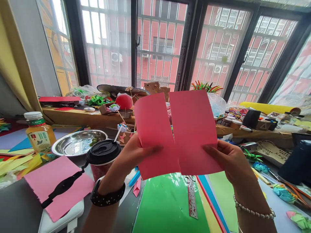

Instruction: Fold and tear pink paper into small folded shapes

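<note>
Now your left hand (133,152) and right hand (231,159) grip red paper (191,129); it parts at the top. A green sheet (165,207) lies beneath.

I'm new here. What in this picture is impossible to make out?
All head view:
Left hand, fingertips except the thumb: hidden behind the flat red paper.
Inside of the reddish cup: hidden by its black plastic lid.
Fine print on the amber drink bottle: too small.
Glossy green sheet, near end: cut off by bottom edge.
</note>
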### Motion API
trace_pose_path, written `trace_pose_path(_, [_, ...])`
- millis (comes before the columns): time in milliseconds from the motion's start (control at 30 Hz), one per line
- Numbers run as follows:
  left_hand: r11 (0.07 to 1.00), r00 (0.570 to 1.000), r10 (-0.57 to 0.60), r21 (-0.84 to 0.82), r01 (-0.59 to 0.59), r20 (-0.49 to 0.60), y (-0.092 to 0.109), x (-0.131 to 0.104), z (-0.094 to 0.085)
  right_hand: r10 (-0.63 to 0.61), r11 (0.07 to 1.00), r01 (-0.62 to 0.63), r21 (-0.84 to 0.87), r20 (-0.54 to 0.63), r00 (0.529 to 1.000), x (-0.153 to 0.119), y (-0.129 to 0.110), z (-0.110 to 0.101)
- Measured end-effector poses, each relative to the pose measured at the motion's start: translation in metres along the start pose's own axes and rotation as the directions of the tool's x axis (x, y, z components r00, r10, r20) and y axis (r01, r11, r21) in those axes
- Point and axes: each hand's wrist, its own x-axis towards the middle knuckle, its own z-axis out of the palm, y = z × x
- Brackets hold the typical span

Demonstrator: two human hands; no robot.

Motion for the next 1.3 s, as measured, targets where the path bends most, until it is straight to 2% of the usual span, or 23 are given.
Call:
trace_pose_path(100, [0.999,1.000,0.020,0.033,-0.020,0.001,0.002,-0.002,-0.001,-0.018,0.999,0.020,0.049,-0.036,0.999,0.002,0.000,-0.002])
trace_pose_path(200, [0.998,0.998,0.055,0.005,-0.055,-0.018,0.003,-0.001,-0.003,0.005,0.996,-0.003,0.092,-0.017,1.000,0.007,0.002,-0.008])
trace_pose_path(267, [0.997,0.998,0.067,-0.025,-0.066,0.012,0.003,0.002,-0.005,0.017,0.992,-0.018,0.124,0.008,1.000,0.011,0.003,-0.011])
trace_pose_path(467, [0.999,0.998,0.008,-0.046,-0.005,0.065,-0.011,0.013,-0.006,0.019,0.986,-0.029,0.167,0.065,0.998,0.014,0.006,-0.012])
trace_pose_path(700, [0.995,0.995,0.001,-0.102,-0.012,-0.101,-0.021,0.016,0.009,-0.008,0.989,-0.003,0.151,0.071,0.997,0.013,0.005,-0.012])
trace_pose_path(867, [0.998,0.990,0.059,-0.011,-0.061,-0.127,-0.021,0.016,0.012,0.013,0.991,-0.020,0.136,0.057,0.998,0.018,0.011,-0.016])
trace_pose_path(1000, [0.997,0.991,0.037,0.070,-0.028,-0.130,-0.022,0.016,0.015,-0.078,0.986,0.081,0.148,-0.026,0.997,0.019,0.015,-0.016])
trace_pose_path(1033, [0.997,0.989,0.042,0.075,-0.032,-0.141,-0.022,0.016,0.015,-0.062,0.988,0.065,0.142,-0.030,0.998,0.018,0.014,-0.015])
trace_pose_path(1167, [0.996,0.975,0.071,0.074,-0.057,-0.213,-0.025,0.018,0.016,0.128,0.986,-0.122,0.113,-0.043,0.991,0.012,0.009,-0.006])
trace_pose_path(1300, [0.997,0.968,0.060,0.069,-0.045,-0.245,-0.027,0.019,0.014,0.130,0.985,-0.116,0.127,-0.110,0.985,0.006,0.005,0.003])
